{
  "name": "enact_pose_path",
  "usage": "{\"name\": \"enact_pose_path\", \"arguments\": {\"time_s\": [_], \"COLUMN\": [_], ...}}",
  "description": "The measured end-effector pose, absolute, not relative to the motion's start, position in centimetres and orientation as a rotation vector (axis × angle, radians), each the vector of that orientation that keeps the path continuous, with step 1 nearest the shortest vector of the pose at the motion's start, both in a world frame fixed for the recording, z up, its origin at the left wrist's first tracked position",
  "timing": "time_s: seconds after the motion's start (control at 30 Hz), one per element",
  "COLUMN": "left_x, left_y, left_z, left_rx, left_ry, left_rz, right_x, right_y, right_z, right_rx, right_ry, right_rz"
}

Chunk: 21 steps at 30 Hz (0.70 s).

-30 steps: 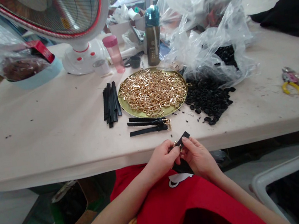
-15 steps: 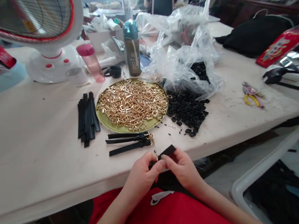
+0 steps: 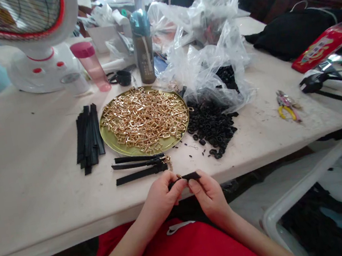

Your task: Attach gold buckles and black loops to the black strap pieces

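Between my hands, at the table's front edge, is a black strap (image 3: 193, 176) with a bit of gold metal, probably a buckle, at its middle. My left hand (image 3: 163, 192) pinches its left end beside the metal. My right hand (image 3: 208, 191) grips the right end between thumb and fingers. Just beyond my left hand lie several black straps with gold buckles (image 3: 139, 175). A round tray (image 3: 113, 145) heaped with gold buckles (image 3: 146, 116) stands behind them. Plain black strips (image 3: 88, 136) are stacked left of the tray, and small black loops (image 3: 214, 127) are piled to its right.
A clear plastic bag (image 3: 201, 71) slumps over the black loops. Farther right lie yellow-handled pliers (image 3: 287, 107) and a red-labelled bottle (image 3: 323, 45). A fan (image 3: 41, 70), a pink bottle (image 3: 91, 67) and a dark bottle (image 3: 144, 50) stand at the back. Below right is a white bin (image 3: 270, 220).
My view has shifted slightly. The strap's right end has tipped down from a slant to nearly level, and both hands stay closed on it.
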<state>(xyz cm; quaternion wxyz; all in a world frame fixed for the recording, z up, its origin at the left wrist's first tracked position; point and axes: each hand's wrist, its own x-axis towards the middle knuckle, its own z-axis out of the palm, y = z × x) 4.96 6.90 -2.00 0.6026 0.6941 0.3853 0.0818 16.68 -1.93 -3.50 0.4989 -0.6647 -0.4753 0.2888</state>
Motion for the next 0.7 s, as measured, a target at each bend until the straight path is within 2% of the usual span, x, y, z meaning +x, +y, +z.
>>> {"name": "enact_pose_path", "arguments": {"time_s": [0.17, 0.33, 0.5, 0.63, 0.7], "left_x": [4.8, 4.5, 4.3, 3.6, 3.4], "left_y": [6.7, 6.5, 5.5, 5.1, 5.1], "left_z": [-1.7, -1.3, -0.8, -0.2, 0.2], "left_rx": [1.752, 1.8, 1.782, 1.784, 1.786], "left_ry": [0.804, 0.916, 0.877, 0.906, 0.931], "left_rz": [0.164, 0.214, 0.225, 0.265, 0.321], "right_x": [19.9, 26.1, 28.0, 27.5, 26.8], "right_y": [-2.8, -1.7, 1.3, 2.1, 1.8], "right_z": [-3.5, -3.3, -3.4, -3.2, -2.6], "right_rx": [-1.642, -2.19, -2.588, -2.47, -2.215], "right_ry": [-1.396, -1.274, -1.5, -1.442, -1.294], "right_rz": [0.706, 0.149, -0.132, -0.112, 0.137]}}
